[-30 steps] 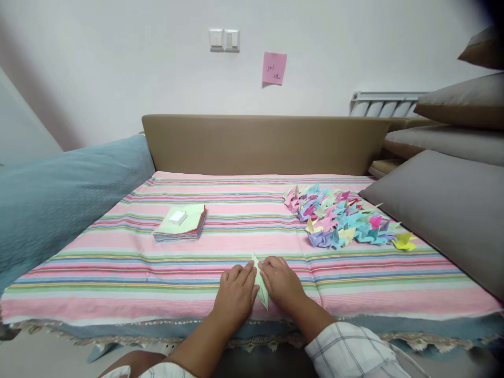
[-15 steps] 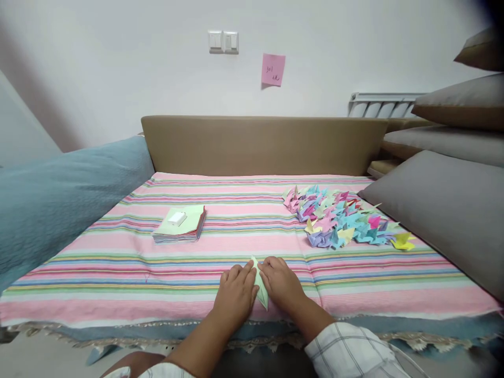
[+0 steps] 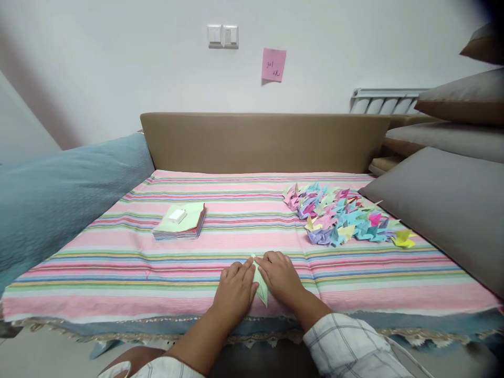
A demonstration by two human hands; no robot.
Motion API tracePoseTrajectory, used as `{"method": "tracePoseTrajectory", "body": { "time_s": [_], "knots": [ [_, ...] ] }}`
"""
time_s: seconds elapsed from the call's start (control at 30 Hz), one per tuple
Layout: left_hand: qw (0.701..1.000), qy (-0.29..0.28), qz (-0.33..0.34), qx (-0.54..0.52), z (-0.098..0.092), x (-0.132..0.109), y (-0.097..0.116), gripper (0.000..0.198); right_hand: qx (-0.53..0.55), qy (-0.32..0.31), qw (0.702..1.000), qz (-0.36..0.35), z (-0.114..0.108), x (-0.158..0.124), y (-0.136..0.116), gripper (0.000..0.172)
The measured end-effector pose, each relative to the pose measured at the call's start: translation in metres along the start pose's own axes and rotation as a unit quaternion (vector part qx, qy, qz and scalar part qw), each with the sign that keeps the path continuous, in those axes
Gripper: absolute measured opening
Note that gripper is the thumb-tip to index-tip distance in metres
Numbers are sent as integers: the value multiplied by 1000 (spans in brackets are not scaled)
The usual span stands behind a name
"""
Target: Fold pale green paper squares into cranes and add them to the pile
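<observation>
A narrow, pointed piece of pale green folded paper (image 3: pixel 260 284) lies on the striped cloth (image 3: pixel 129 262) near its front edge. My left hand (image 3: pixel 234 290) presses on its left side and my right hand (image 3: pixel 280 278) on its right side, fingers curled down onto the paper. Both hands rest flat against the cloth. A stack of coloured paper squares (image 3: pixel 180 221) with a small white object (image 3: pixel 177 215) on top lies to the left, farther back. A heap of folded paper cranes (image 3: pixel 340 216) in several colours sits at the right.
A blue blanket (image 3: pixel 59 194) rises along the left. Grey cushions (image 3: pixel 444 205) lie along the right, beside the cranes. A tan headboard (image 3: pixel 260 142) closes the back. On the wall are a pink note (image 3: pixel 273 64) and light switches (image 3: pixel 222 36).
Both hands stay on the green paper with hardly any shift. The view has tilted slightly.
</observation>
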State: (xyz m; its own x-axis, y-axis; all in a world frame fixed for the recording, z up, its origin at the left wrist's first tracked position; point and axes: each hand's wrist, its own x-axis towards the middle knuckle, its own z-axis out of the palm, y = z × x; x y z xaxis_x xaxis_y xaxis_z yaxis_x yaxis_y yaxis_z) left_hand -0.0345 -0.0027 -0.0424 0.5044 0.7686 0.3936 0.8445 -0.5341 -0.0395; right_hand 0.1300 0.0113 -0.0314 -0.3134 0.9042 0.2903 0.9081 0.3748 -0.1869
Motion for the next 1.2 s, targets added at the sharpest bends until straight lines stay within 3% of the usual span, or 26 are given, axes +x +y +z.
{"method": "tracePoseTrajectory", "body": {
  "time_s": [0.53, 0.93, 1.2],
  "knots": [
    [1000, -4, -5, -1, 0, 0, 1, 34, -16, 14, 1000, -7, 4, -1, -1, 26],
    [1000, -1, -2, 12, -4, 1, 2, 35, 38, 14, 999, 20, 3, 0, 3, 26],
    [1000, -7, 0, 13, -4, 1, 3, 34, 56, 1, 998, 13, -3, 2, 2, 34]
  ]
}}
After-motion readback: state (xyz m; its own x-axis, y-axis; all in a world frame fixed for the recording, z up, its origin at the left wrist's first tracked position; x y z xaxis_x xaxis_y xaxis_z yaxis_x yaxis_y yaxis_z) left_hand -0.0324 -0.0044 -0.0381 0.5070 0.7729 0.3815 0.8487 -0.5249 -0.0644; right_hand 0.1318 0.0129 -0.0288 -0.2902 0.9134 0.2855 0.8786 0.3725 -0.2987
